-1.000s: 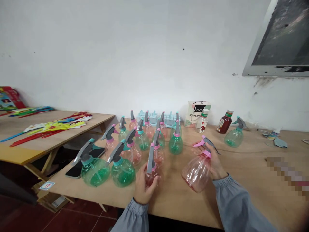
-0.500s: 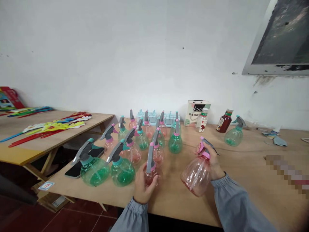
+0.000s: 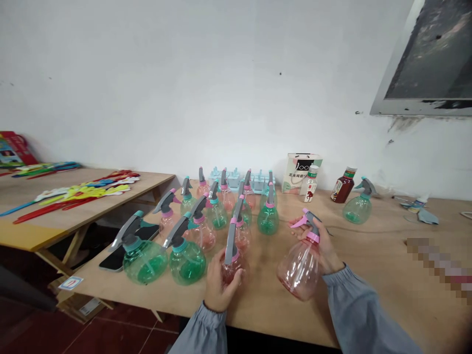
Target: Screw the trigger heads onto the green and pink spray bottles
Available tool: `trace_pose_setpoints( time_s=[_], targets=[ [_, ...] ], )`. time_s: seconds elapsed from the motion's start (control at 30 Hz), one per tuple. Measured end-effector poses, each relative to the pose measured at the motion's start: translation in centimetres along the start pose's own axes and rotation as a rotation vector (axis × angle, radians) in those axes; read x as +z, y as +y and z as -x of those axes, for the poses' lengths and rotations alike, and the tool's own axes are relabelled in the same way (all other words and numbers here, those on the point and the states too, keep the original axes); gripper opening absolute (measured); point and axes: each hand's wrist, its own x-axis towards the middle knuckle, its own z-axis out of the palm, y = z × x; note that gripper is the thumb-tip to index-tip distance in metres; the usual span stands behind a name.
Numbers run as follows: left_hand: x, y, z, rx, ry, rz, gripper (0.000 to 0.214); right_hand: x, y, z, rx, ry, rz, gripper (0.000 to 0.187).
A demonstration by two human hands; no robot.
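Observation:
My left hand is wrapped round the body of a pink spray bottle at the front of the rows. Gripped at the neck, another clear pink spray bottle with a pink trigger leans in my right hand. Some right fingertips show behind its trigger, and whether its base touches the table cannot be told. Left of my left hand stand a green spray bottle and a second green spray bottle, both with grey heads. Several more pink and green bottles are grouped behind them.
On the wooden table, a green spray bottle stands apart at right, near a dark red drink bottle, a white-capped bottle and a paper bag. A phone lies at left. Colourful gloves cover the side table.
The head of the bottle in my right hand has turned, so its trigger points further left. My right fingers have loosened from round the trigger. My left hand stays put.

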Motion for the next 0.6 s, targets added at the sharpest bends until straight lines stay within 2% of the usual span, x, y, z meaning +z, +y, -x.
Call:
trace_pose_setpoints(
  time_s=[0.07,0.2,0.3,0.4,0.53,0.6],
  targets=[
    [0.0,0.0,0.0,-0.016,-0.004,0.015,0.052,0.2,0.0,0.0,-0.012,0.034,0.009,0.036],
    [0.0,-0.1,0.0,-0.028,-0.009,0.024,0.053,0.5,-0.4,0.3,-0.129,0.172,0.024,0.035],
    [0.1,-0.3,0.1,-0.024,-0.002,0.022,0.053,-0.7,-1.6,0.8,-0.222,0.199,0.159,0.033],
    [0.1,-0.3,0.1,-0.024,0.002,0.024,0.053,-4.0,-3.8,1.5,-0.3,0.27,0.385,0.04],
    [0.1,-0.3,0.1,0.004,0.002,0.005,0.053,-10.3,-7.1,2.4,-0.357,0.54,0.697,0.047],
    [0.1,-0.3,0.1,0.011,0.006,0.001,0.053,-13.3,-8.2,2.8,-0.423,0.628,0.872,0.047]
  ],
)
